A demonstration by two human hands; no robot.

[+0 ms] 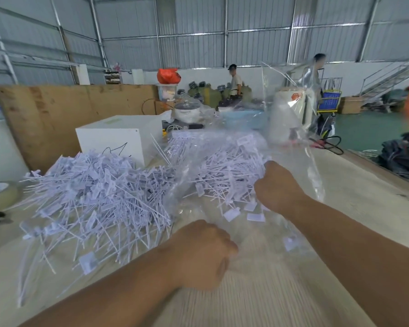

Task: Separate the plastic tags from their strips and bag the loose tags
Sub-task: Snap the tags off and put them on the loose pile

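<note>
No lettering is showing clearly enough for me to be reading it. A black hand-drawn scrawl is running across the front of the white box [118, 140] behind my pile of tags, but I am making out no letters in it. The blue board [329, 101] on the cart at the far right is carrying rows of pale print, too small and blurred to decipher, and the orange sticker [296, 96] seen through the clear bag is staying equally illegible.
</note>
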